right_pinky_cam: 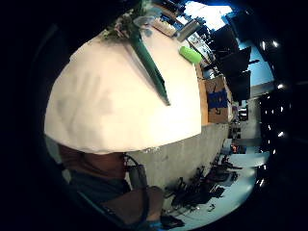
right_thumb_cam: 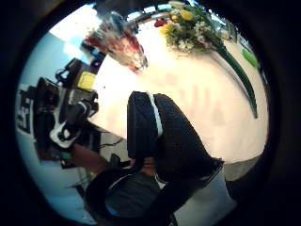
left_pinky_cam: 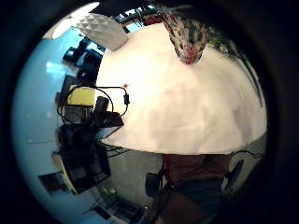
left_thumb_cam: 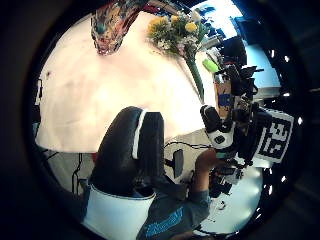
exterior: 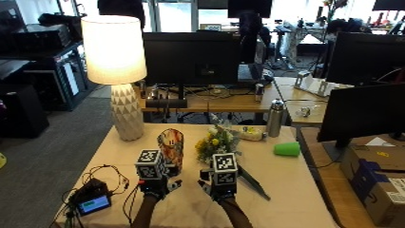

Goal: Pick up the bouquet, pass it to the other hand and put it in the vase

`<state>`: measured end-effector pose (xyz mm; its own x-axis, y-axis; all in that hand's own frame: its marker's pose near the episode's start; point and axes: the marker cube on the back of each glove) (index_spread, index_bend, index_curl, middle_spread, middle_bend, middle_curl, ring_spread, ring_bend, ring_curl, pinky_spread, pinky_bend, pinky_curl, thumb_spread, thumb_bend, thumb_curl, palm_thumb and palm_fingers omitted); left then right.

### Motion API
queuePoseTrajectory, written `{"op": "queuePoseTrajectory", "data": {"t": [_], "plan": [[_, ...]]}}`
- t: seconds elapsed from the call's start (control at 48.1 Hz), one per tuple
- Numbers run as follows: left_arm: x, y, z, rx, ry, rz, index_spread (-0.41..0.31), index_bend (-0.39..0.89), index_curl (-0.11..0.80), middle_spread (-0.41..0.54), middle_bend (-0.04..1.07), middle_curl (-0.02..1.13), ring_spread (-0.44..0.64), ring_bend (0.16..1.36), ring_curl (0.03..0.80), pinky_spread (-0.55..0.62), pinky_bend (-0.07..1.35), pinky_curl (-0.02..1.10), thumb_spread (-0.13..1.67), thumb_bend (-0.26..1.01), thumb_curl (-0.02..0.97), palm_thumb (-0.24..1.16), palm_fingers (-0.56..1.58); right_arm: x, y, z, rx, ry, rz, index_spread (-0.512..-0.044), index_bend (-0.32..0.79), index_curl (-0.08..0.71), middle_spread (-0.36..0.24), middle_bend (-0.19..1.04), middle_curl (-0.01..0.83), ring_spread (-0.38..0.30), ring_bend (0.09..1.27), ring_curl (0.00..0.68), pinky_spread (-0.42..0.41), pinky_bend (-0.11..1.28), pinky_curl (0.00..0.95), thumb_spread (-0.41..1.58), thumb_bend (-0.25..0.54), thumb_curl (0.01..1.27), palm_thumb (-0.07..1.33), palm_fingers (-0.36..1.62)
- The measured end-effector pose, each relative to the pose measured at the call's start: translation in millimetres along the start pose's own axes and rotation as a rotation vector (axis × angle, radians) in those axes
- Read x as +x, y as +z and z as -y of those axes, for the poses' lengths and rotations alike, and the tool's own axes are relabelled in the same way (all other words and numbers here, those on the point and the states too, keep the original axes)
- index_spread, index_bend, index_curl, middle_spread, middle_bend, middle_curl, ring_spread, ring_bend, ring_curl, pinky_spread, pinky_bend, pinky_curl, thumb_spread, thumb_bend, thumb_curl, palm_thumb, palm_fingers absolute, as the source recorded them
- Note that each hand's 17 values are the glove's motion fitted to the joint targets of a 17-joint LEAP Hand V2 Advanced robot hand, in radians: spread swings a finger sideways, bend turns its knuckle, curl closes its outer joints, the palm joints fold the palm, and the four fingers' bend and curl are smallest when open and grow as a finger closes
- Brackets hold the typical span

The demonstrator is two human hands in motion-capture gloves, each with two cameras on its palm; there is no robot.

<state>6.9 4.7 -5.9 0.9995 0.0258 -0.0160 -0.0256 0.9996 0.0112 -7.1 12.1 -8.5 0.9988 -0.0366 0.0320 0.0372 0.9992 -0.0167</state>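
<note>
bouquet: lying flat on the tabletop (exterior: pixel 297 180), yellow and white flowers (exterior: pixel 215 140) at the far end just right of the vase, long dark green wrapped stem (exterior: pixel 252 183) trailing toward the near right. Nobody's got hold of it yet.

vase: tall glass one with a busy red, orange and blue pattern (exterior: pixel 171 147), standing upright in the middle of the tabletop, just left of the flower heads.

left hand: hovering over the tabletop at the near side (exterior: pixel 157 183), right in front of the vase, holding nothing. Can't tell how the fingers sit from any view.

right hand: also hovering near (exterior: pixel 218 185), just left of the stem, empty. From the left palm's view it shows as a gloved hand (left_thumb_cam: pixel 220 132) with nothing in it, so I'd call it relaxed and apart.

what could go wrong: the vase looks tall and narrow, and the left hand is really close to it, so I'd guess a careless reach knocks it over. The flower end probably outweighs the thin stem, so a grab low on the stem may let the bouquet droop or swing during the pass. The narrow mouth could snag the stem too.

other stuff: lamp (exterior: pixel 117 71) far left, green cup (exterior: pixel 286 148) and metal bottle (exterior: pixel 274 118) to the right.
</note>
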Motion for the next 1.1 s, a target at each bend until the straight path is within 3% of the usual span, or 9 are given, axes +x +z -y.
{"op": "queuePoseTrajectory", "data": {"t": [0.416, 0.686, 1.102], "plan": [[1.9, -0.4, -0.3, -0.012, 0.014, -0.001, -0.096, 0.14, 0.254, 0.088, 0.19, 0.31, 0.42, 0.56, 0.238, 0.52, 0.32, 0.28, 1.11, -0.02, 0.262, 0.14, 0.13, 14.2, -7.1, -3.8, -0.01, 0.019, -0.001, -0.375, 0.14, 0.25, 0.051, 0.2, 0.304, 0.212, 0.25, 0.209, 0.34, 0.46, 0.324, 1.23, -0.017, 0.24, 0.32, 0.14], [3.8, 1.4, 1.4, -0.007, 0.016, -0.009, -0.097, 0.14, 0.267, 0.088, 0.19, 0.33, 0.42, 0.56, 0.247, 0.52, 0.32, 0.3, 1.11, -0.02, 0.273, 0.15, 0.13, 66.9, -12.8, 3.8, 0.015, 0.093, -0.022, -0.375, 0.11, 0.235, 0.067, 0.2, 0.318, 0.214, 0.27, 0.233, 0.342, 0.5, 0.349, 1.2, -0.025, 0.25, 0.3, 0.08], [1.8, 9.0, 4.8, -0.026, 0.013, -0.003, -0.097, 0.14, 0.281, 0.088, 0.19, 0.33, 0.42, 0.56, 0.255, 0.52, 0.32, 0.31, 1.11, -0.02, 0.283, 0.14, 0.11, 167.3, 21.6, 54.6, 0.077, 0.186, 0.036, -0.372, 0.09, 0.184, 0.102, 0.19, 0.322, 0.23, 0.31, 0.254, 0.348, 0.59, 0.37, 1.12, -0.023, 0.26, 0.27, -0.06]]}}
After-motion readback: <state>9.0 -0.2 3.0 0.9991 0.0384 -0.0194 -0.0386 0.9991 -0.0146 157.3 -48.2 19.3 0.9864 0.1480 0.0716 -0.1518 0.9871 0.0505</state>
